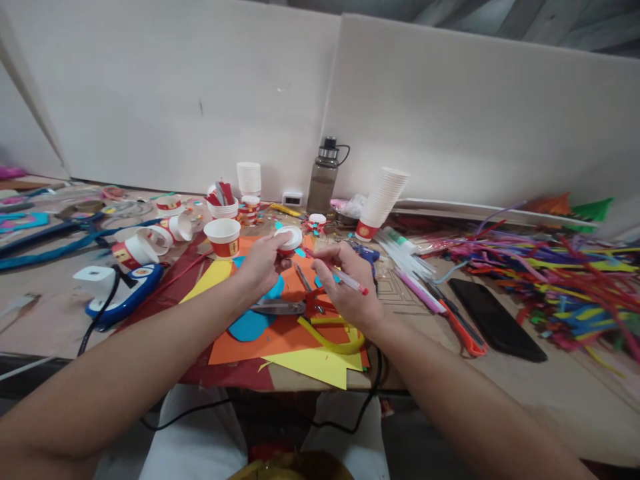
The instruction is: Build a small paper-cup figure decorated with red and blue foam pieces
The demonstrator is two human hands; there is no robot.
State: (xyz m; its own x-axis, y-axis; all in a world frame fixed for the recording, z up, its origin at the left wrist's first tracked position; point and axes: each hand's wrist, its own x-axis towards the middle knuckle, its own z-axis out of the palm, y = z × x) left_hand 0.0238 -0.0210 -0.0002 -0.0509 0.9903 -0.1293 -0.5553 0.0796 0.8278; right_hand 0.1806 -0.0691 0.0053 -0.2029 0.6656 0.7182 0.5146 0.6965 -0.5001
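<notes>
My left hand (267,262) is closed round a small red-and-white paper cup piece (289,239), its white round face turned up. In my right hand (345,277) is a red pen (350,279), its tip end pointing toward the cup piece and its red end toward my wrist. Whether the tip touches the cup cannot be made out. Beneath both hands lie orange paper (227,349), blue cut paper (253,327) and yellow paper (320,367). Scissors (280,307) rest on these sheets, partly hidden by my right hand. A curved yellow strip (337,343) lies nearer me.
Left stand a paper cup (222,238), tipped cups (135,251) and a blue-and-white corded device (125,300). Behind are a water bottle (323,180) and a leaning cup stack (384,200). A cutter (463,327), a phone (495,317) and heaped pipe cleaners (575,287) occupy the right.
</notes>
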